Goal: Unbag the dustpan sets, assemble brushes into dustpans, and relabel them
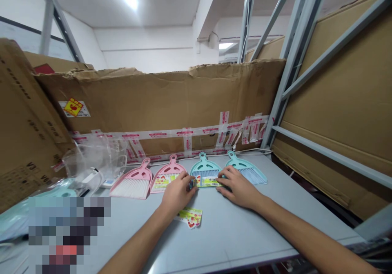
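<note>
Pinching the lower left edge of a teal hand brush (pixel 206 168) with the left hand (pixel 177 194), fingers curled nearly shut, though exactly what they grip is too small to tell; pressing the open right hand (pixel 239 188), fingers spread, onto the brush's right edge beside its barcode label (pixel 210 181); working over the grey tabletop (pixel 245 233), with the brush lying flat, a second teal brush (pixel 246 168) just right, two pink brushes (pixel 133 181) to the left, and a loose printed card (pixel 190 217) near the left wrist.
</note>
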Tool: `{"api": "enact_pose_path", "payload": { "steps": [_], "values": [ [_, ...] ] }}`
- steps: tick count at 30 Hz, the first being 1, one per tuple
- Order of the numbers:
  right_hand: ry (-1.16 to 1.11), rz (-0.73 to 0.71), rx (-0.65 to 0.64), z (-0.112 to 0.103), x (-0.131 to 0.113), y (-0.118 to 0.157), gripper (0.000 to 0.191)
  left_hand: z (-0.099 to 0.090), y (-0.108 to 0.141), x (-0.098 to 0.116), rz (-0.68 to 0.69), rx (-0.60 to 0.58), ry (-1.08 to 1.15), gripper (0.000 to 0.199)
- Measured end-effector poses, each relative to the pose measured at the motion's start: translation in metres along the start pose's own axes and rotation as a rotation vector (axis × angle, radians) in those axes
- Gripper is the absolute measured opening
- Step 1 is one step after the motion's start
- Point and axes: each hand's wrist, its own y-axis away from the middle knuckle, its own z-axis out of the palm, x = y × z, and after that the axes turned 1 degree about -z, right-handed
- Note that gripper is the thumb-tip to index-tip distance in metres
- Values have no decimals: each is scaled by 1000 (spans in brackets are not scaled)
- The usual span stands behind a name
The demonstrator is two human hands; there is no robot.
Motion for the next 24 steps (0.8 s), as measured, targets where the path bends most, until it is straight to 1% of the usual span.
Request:
{"api": "enact_pose_path", "payload": {
  "steps": [3, 9, 15, 19, 21, 24],
  "values": [
    [13, 4, 2, 2, 0, 0, 31, -2, 0, 0, -3, -1, 4, 29],
    [-2, 19, 2, 0, -1, -1, 28, -6, 1, 1, -16, 5, 13, 27],
    [-42, 10, 33, -2, 3, 1, 39, -9, 5, 3, -25, -10, 43, 32],
    [-66, 21, 45, -4, 6, 2, 41, -19, 8, -3, -16, 9, -19, 37],
    [-81, 22, 48, -5, 7, 2, 39, -29, 11, -9, 35, -28, -61, 32],
    [-111, 11, 44, -7, 9, 2, 35, -46, 17, -13, 190, -169, -30, 25]
  ]
}}
